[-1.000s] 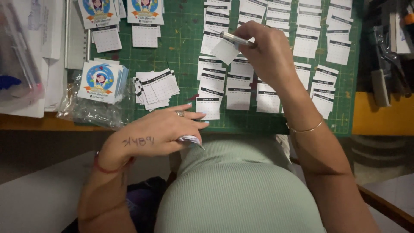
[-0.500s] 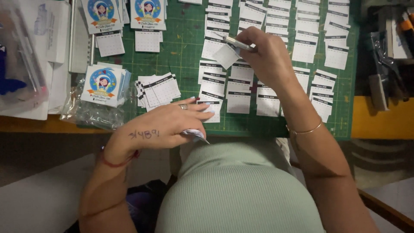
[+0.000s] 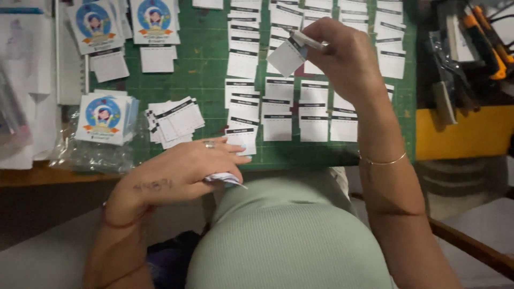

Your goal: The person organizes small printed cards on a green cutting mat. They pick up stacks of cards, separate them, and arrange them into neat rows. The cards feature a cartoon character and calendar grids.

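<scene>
My right hand [image 3: 345, 59] is raised over the green cutting mat [image 3: 206, 80], holding a small white card with a dark stripe [image 3: 286, 56] and a white pen-like tool [image 3: 308, 40]. My left hand [image 3: 182, 171] rests at the mat's near edge, fingers closed around a small wad of paper scraps [image 3: 225, 178]. Rows of small white striped cards [image 3: 278, 107] lie on the mat under and around my right hand. A loose fanned pile of the same cards [image 3: 174, 122] sits just beyond my left hand.
Stacks of square cards with a round blue cartoon picture [image 3: 104, 118] sit at left on a clear plastic bag [image 3: 88, 155], more at the top [image 3: 154, 18]. Cutting tools with orange handles [image 3: 482, 37] lie at right above a yellow surface [image 3: 460, 134]. Papers [image 3: 27, 80] cover the far left.
My right hand has drifted slightly away from me with the card and tool. My left hand stays at the mat's edge holding the scraps.
</scene>
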